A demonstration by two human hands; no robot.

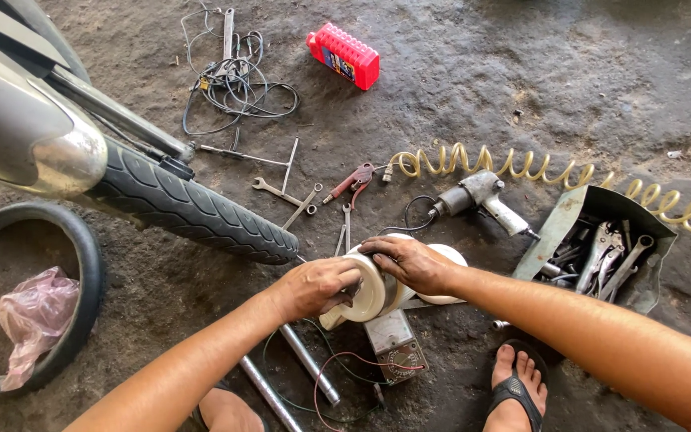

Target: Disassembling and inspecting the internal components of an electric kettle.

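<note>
A cream-white round part (371,290), like a coil or spool with a second disc behind it, sits low over the dirt floor at centre. My left hand (313,286) grips its left rim from the side. From above, my right hand (411,262) lies over its top with fingers curled round the edge. Under the part lies a small grey meter box (393,344) with red and green wires. Two metal rods (297,376) lie beneath my left forearm.
A motorcycle tyre (193,212) and silver fender stand at left. A loose tyre (81,264) holds a pink bag. Wrenches, red pliers (351,181), an air impact wrench (481,200) with yellow coiled hose, a tool tin (601,248), cables and a red bottle (344,54) lie around.
</note>
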